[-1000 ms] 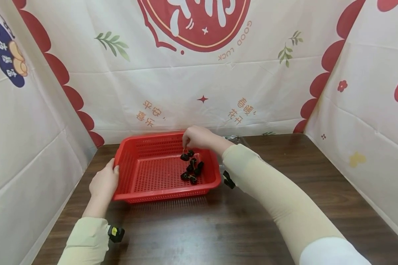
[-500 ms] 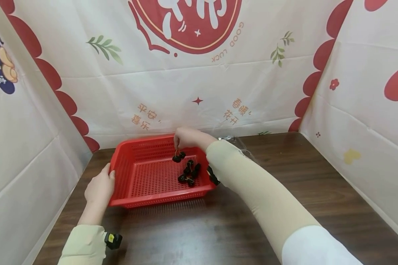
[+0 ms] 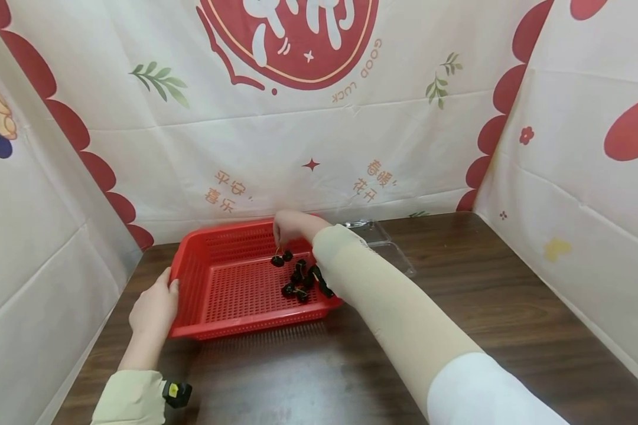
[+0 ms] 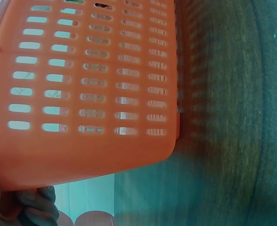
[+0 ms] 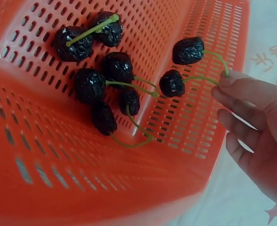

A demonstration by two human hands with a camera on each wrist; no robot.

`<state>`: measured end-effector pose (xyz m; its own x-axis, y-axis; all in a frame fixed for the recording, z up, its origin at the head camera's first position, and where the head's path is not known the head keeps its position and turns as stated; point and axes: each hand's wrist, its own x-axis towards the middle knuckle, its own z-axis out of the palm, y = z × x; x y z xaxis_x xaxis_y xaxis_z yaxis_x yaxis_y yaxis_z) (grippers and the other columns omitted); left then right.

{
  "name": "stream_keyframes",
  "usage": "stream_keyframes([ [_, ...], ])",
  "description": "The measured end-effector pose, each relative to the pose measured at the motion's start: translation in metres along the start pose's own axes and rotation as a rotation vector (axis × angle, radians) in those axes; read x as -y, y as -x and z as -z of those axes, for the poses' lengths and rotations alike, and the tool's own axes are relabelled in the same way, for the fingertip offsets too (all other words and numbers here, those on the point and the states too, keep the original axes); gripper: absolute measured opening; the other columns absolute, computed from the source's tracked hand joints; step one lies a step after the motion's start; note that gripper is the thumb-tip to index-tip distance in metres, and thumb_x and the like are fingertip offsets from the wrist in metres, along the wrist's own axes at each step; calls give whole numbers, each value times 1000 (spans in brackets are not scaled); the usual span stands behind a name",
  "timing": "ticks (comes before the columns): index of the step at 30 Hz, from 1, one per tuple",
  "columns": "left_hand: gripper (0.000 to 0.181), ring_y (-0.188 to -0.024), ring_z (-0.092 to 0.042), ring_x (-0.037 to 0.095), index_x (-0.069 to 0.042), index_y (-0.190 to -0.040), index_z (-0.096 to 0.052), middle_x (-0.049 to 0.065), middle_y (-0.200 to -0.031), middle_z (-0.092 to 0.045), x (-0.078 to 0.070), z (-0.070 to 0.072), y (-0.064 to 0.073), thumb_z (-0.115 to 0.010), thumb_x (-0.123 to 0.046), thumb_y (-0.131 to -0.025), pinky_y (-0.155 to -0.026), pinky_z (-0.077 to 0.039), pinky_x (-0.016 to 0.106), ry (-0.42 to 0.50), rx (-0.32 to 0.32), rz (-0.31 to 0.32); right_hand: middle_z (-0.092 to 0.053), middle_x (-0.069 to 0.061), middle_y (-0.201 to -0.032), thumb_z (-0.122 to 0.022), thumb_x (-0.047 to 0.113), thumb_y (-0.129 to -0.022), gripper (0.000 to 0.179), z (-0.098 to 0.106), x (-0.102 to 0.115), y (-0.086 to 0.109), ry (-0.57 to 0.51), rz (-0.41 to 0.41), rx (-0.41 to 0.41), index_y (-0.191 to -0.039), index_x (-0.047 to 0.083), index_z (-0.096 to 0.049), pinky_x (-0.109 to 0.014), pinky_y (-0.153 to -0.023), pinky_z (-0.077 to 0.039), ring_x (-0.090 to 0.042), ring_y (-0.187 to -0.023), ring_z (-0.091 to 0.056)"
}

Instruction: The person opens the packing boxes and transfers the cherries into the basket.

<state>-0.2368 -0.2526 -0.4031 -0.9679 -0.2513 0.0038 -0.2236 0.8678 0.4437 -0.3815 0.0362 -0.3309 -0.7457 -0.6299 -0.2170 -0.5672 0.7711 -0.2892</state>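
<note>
My left hand (image 3: 154, 307) grips the left rim of a red perforated plastic basket (image 3: 244, 324); curled fingers (image 4: 39, 207) show under the rim in the left wrist view. Over the basket's right back part, my right hand (image 3: 292, 227) pinches the joined green stems of a pair of dark, wrinkled cherries (image 5: 188, 51). The pair hangs apart from the other cherries, as the right wrist view shows; whether it touches the basket floor I cannot tell. Several more dark cherries (image 5: 89, 85) with green stems lie in the basket's right part, some partly hidden by my right sleeve in the head view.
A clear plastic container (image 3: 396, 257) lies behind my right forearm, partly covered by it. The brown wooden table (image 3: 276, 378) is bordered by white printed cloth (image 3: 276, 153) at the back and sides.
The head view has turned slightly right. My right hand, still holding the cherry pair, has shifted a little left and lower; more of the clear container shows. My left hand keeps its grip.
</note>
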Motion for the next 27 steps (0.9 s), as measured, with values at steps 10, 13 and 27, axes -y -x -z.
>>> stream_keyframes([
  [10,56,-92,-58,47,-2,-151,-27,36,-129,-48,1,-1,2,-40,-28,-104,-66,-47,55,8,-5,-4,-68,-1,-82,-64,5,-91,14,-16,5,-3,79,-64,89,-92,8,-78,-26,-61,-37,-13,-64,-39],
  [13,55,-94,-57,48,-2,-151,-28,36,-130,-48,-1,-1,3,-39,-28,-104,-67,-46,56,4,-11,-2,-67,2,-80,-67,8,-91,11,-20,5,-2,99,-77,93,-90,8,-78,-25,-62,-39,-12,-65,-42],
  [27,55,-94,-57,47,-2,-151,-28,36,-129,-48,-2,-1,1,-39,-28,-104,-67,-46,56,-3,-7,5,-62,-1,-77,-73,11,-88,7,-21,9,2,57,-92,213,-91,7,-78,-26,-56,-37,-13,-62,-41],
])
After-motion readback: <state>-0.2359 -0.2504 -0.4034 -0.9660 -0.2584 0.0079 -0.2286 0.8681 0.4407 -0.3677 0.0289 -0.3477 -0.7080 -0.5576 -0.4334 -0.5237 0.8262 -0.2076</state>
